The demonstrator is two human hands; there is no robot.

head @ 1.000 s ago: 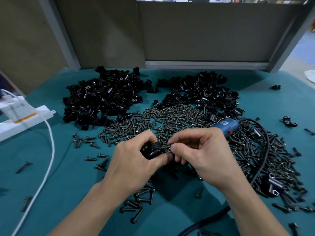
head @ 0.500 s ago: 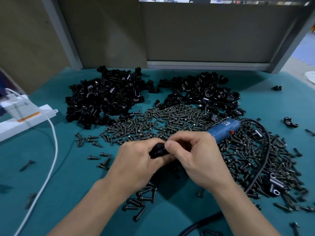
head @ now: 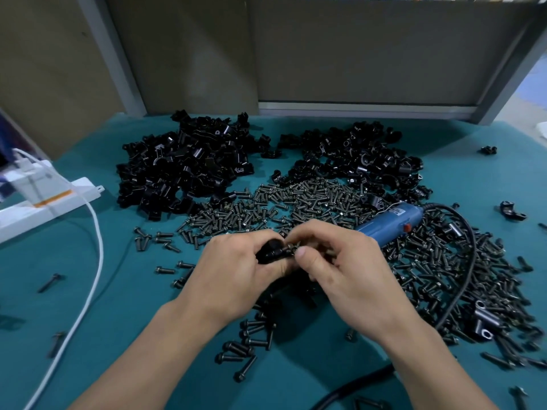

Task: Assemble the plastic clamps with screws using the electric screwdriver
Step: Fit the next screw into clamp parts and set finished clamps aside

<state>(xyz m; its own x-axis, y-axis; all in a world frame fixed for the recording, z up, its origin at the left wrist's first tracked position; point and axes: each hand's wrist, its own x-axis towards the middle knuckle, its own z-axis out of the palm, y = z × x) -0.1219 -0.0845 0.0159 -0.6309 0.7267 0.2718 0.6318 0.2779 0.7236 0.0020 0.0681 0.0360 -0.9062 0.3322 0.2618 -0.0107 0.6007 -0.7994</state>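
Note:
My left hand [head: 233,273] grips a black plastic clamp [head: 270,251] above the green mat, in the middle of the view. My right hand [head: 340,270] pinches a small dark screw [head: 291,248] against the clamp's right end, thumb and forefinger meeting there. The blue electric screwdriver [head: 390,221] lies on the mat just behind my right hand, on a spread of screws; its black cable [head: 470,255] loops off to the right. Two heaps of black clamp parts lie further back, the left heap [head: 183,167] and the right heap [head: 361,158].
Loose screws [head: 296,199] cover the mat between the heaps and the hands and spread far to the right [head: 461,276]. A few screws [head: 251,341] lie near my wrists. A white power strip [head: 44,202] with a white cord [head: 91,261] sits at the left. Grey partition panels [head: 355,54] close the back.
Both hands stayed together at the centre. The clamp turned in my left hand, and my right fingers shifted to press the screw at its right end.

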